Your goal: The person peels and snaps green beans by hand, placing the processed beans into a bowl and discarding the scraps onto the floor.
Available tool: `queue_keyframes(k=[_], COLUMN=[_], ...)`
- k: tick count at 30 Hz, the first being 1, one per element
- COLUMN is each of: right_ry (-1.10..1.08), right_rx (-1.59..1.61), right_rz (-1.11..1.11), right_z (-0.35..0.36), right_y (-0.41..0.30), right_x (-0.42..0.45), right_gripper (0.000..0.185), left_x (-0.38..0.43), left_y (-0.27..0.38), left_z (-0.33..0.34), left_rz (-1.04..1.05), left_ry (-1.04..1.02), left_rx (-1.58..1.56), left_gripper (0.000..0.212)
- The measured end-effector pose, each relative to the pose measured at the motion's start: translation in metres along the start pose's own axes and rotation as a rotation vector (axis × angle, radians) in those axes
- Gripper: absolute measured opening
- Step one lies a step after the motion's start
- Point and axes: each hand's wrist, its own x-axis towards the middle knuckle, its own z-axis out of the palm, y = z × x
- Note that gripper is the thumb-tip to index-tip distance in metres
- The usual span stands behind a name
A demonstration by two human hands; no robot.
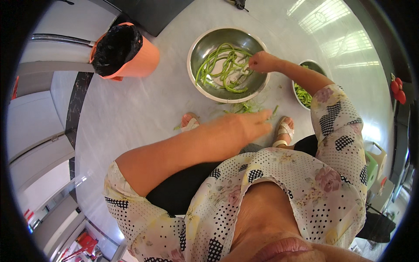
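Observation:
A wide stainless steel bowl [196,88] stands on the floor ahead of me, with long green yardlong beans [226,70] coiled loosely inside. My right hand [263,62] is at the bowl's right rim, fingers curled down towards the bean ends; its back hides whether a bean is pinched in them. Blurred by motion, my left hand [252,126] is in front of my body, fingers apart and no object visible in it. Just beyond it, green bean trimmings and strings [244,107] lie on the floor by the bowl's near edge. Partly behind my right forearm, a smaller metal bowl [293,85] holds short bean pieces [302,95].
An orange bin [147,59] lined with a black plastic bag [118,49] stands at the upper left, beside cabinets. My sandalled feet [285,129] rest on the pale glossy floor [137,108] near the trimmings. Green and beige plastic stools [373,165] are at the right.

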Motion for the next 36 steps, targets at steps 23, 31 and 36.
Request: queue_keyframes(k=[23, 31, 36], right_ry=[0.233, 0.433, 0.669], right_rx=[1.117, 1.040, 0.474], right_rz=[-0.502, -0.306, -0.439], right_z=[-0.090, -0.100, -0.090], right_y=[-0.102, -0.064, -0.058], right_x=[-0.119, -0.111, -0.097], right_gripper=[0.019, 0.021, 0.031], left_x=[0.039, 0.040, 0.045], left_y=[-0.097, -0.106, -0.101], left_z=[-0.022, -0.043, -0.046], left_rz=[-0.331, -0.285, -0.333], left_ry=[0.436, 0.665, 0.654], left_rx=[-0.445, -0.656, -0.378], left_gripper=[0.027, 0.015, 0.012])
